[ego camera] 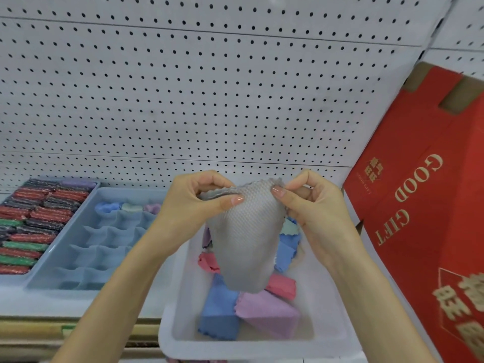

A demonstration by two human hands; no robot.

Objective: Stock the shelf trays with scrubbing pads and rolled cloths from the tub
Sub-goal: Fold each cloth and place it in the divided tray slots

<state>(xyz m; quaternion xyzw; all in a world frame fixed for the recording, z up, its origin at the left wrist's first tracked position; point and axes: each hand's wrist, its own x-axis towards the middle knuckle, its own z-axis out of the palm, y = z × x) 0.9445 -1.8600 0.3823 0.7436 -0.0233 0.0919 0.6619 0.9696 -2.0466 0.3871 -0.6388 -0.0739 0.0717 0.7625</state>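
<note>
Tub [180, 305] on the shelf [78, 299] holds several loose cloths [220, 318]; pads [39, 213] lie packed in rows at left, but the divided tray [110, 237] has only 3 rolled cloths [128, 206], in its back row. Above the tub, the left hand [199, 197] and right hand [314, 203] hold a grey cloth [246, 244], each grip pinching its top edge; it hangs unrolled, scale-textured.

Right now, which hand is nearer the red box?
Right. The right hand pinches the grey cloth just left of the red box; the left hand pinches the cloth's far side.

Grey cloth [245, 239] hanging unrolled above tub [327, 334].
</note>
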